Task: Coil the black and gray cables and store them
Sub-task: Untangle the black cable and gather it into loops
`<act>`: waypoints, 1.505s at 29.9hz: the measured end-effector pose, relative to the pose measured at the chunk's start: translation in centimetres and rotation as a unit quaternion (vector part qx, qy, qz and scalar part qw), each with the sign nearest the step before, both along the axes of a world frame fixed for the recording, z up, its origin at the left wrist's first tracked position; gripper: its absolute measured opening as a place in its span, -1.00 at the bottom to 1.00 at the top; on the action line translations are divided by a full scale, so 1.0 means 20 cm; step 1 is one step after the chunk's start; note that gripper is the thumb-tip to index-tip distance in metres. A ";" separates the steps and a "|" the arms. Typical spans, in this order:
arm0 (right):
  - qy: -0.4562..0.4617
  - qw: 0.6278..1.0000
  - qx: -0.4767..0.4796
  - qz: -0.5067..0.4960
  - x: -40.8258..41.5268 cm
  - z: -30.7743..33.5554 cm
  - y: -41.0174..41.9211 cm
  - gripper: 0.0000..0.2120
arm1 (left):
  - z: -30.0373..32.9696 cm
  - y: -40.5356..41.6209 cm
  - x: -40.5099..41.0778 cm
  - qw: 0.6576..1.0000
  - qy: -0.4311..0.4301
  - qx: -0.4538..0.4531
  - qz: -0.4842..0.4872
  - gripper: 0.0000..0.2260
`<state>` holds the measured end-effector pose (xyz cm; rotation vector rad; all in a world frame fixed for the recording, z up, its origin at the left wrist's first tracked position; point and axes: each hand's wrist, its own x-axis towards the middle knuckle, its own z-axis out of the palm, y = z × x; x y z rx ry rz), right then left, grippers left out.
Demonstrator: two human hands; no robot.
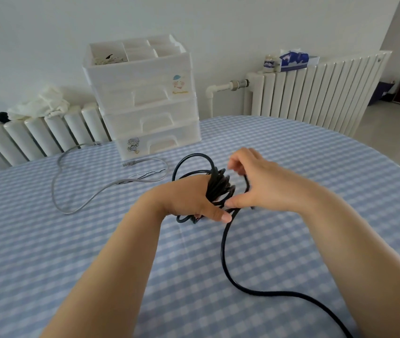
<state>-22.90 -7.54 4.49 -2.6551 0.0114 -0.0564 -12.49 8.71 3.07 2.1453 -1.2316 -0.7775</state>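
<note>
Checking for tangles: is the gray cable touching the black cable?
Apart. The head view shows checked tablecloth between the gray cable and the black cable.

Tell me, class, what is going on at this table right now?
A person is coiling the black cable. The left hand grips the bundle of loops already wound, while the right hand pinches the cable beside it to guide the next turn. A long tail trails across the checked tablecloth toward the near edge. The gray cable lies loose and uncoiled in front of the white drawer unit, whose drawers are closed.
</note>
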 end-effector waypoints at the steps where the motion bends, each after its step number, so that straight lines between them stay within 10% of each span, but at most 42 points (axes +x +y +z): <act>1: -0.011 0.999 -0.017 0.028 0.00 0.00 0.02 -0.24 | 0.00 0.00 0.00 1.000 0.010 0.005 -0.004 -0.73; 3: -0.002 0.994 -0.053 0.095 0.00 -0.01 0.05 -0.10 | 0.02 0.01 -0.02 1.000 0.016 0.023 -0.014 -0.70; 8: 0.022 0.982 0.147 0.114 0.02 0.05 -0.04 -0.64 | 0.04 0.01 -0.07 0.996 -0.063 0.055 -0.026 -0.86; 11: -0.067 0.967 0.230 0.086 0.05 0.03 -0.07 -0.60 | 0.05 -0.06 -0.15 0.986 -0.162 0.013 -0.033 -0.83; 19: 0.005 0.848 0.504 0.165 0.05 -0.01 -0.20 -0.27 | 0.18 -0.05 -0.25 0.981 -0.073 -0.169 -0.062 -0.88; 29: -0.062 0.987 0.142 0.050 0.01 0.05 -0.05 -0.49 | 0.11 -0.04 -0.18 0.991 -0.016 -0.132 0.021 -0.77; 33: -0.060 0.986 0.142 0.057 0.04 0.02 -0.05 -0.75 | 0.09 -0.05 -0.17 0.992 0.010 -0.113 0.049 -0.84; 37: -0.097 0.976 0.189 0.040 0.08 0.01 -0.04 -0.58 | 0.07 -0.09 -0.17 0.985 0.001 -0.130 0.110 -0.90; 45: -0.140 0.966 0.208 0.061 0.06 -0.01 -0.06 -0.73 | 0.09 -0.11 -0.10 0.947 -0.183 -0.079 0.252 -0.82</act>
